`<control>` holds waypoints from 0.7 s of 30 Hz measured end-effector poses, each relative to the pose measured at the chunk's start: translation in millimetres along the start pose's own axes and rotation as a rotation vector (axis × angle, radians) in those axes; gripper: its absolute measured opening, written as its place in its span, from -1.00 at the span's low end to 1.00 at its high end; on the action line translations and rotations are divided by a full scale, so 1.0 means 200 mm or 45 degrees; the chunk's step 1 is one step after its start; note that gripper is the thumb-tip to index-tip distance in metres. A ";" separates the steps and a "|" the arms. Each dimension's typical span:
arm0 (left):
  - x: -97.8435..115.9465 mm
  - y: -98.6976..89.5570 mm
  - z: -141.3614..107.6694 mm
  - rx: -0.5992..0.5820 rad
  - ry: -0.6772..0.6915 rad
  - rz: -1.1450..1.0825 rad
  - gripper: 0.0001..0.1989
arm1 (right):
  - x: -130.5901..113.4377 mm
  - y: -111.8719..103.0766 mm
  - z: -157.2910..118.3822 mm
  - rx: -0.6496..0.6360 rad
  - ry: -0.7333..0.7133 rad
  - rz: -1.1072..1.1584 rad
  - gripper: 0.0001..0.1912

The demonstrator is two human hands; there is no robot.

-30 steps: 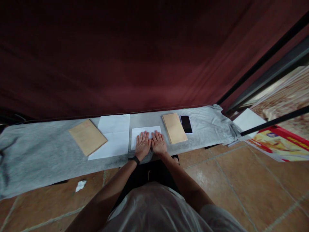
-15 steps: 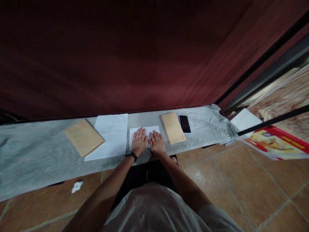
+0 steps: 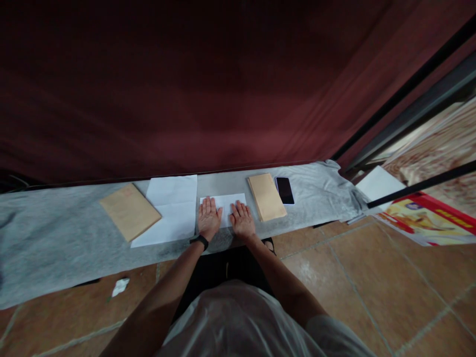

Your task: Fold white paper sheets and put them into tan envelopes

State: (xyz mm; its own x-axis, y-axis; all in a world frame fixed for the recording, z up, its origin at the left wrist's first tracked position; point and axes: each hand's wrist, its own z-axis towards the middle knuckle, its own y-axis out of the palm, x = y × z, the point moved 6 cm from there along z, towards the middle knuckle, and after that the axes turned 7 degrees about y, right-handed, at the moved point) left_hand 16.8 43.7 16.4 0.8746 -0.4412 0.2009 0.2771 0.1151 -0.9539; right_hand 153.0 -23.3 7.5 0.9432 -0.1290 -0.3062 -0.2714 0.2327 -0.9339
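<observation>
A small white sheet of paper (image 3: 226, 204), probably folded, lies flat on the grey cloth in front of me. My left hand (image 3: 209, 219) rests palm down on its left end, fingers stretched out. On the right end, my right hand (image 3: 242, 220) presses flat with its fingers spread. Both hands cover parts of the paper, and neither grasps anything. Just right of my right hand lies a stack of brown envelopes (image 3: 267, 197). To the left, larger white sheets (image 3: 173, 198) lie partly under another brown envelope stack (image 3: 130, 210).
The grey cloth (image 3: 55, 238) covers a long narrow bench against a dark red panel (image 3: 223, 124). A phone (image 3: 285, 190) lies beyond the right envelopes. A crumpled tissue (image 3: 120, 286) is on the tiled floor. At right stand black bars and a red-yellow printed poster (image 3: 431, 218).
My left hand has slid left across the paper to its left end, widening the gap between the hands. The right hand stays in place.
</observation>
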 end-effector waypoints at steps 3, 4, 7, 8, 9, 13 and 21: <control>0.00 -0.01 -0.01 0.036 -0.021 -0.032 -0.33 | 0.00 0.00 0.00 -0.009 0.010 0.003 -0.44; 0.00 -0.01 -0.01 0.045 -0.026 -0.040 -0.33 | 0.00 0.00 0.00 -0.008 0.011 0.006 -0.44; -0.01 -0.02 -0.01 0.056 -0.037 -0.041 -0.33 | 0.00 -0.01 0.00 0.002 0.014 0.015 -0.45; -0.01 -0.02 -0.01 0.058 -0.037 -0.037 -0.33 | 0.00 -0.01 0.00 0.003 0.014 0.015 -0.45; -0.01 -0.02 -0.02 0.061 -0.035 -0.034 -0.33 | -0.01 -0.02 0.00 0.003 0.014 0.014 -0.45; -0.02 -0.02 -0.03 0.079 -0.048 -0.030 -0.34 | -0.01 -0.03 0.00 -0.005 0.017 0.006 -0.46; 0.10 -0.03 -0.16 -0.054 0.079 0.016 -0.40 | -0.01 -0.04 -0.01 0.004 0.033 0.028 -0.47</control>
State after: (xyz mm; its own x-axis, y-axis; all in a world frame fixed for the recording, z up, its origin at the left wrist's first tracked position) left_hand 19.3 5.9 19.7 0.8512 -0.4946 0.1757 0.2480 0.0839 -0.9651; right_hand 152.1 -25.9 15.2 0.9317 -0.1484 -0.3315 -0.2916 0.2386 -0.9263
